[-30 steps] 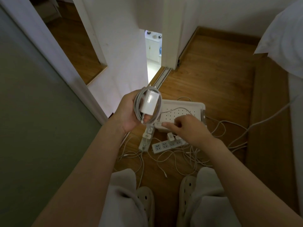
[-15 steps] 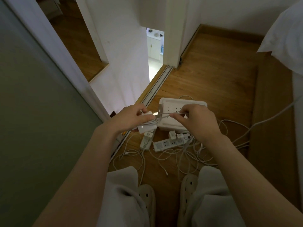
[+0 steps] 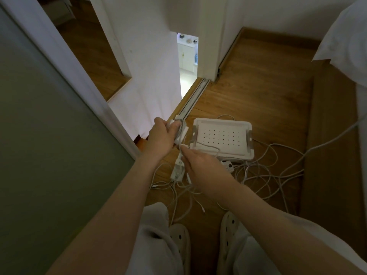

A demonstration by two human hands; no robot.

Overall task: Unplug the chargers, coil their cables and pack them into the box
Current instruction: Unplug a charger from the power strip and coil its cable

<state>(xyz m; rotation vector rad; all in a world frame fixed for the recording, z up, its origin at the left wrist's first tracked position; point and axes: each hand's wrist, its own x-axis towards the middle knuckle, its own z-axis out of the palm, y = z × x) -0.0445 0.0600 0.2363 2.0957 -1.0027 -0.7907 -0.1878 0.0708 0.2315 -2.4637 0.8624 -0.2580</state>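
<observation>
while the left grip [image 3: 163,136] clasps the charger [image 3: 184,132] above the floor [image 3: 258,96] beside the box [image 3: 220,121], the right grip [image 3: 200,167] pinches its loose cable [image 3: 211,149]; coiling seems in hand, next that tail wants wrapping.

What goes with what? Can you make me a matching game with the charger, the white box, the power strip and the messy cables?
Things:
1 charger
2 white box
3 power strip
4 loose cables

Places:
A tangled on the floor
B gripped by the left hand
C holes across its top
D beneath the right hand, which pinches the charger's cable

Pairs: 1-B, 2-C, 3-D, 4-A.
</observation>
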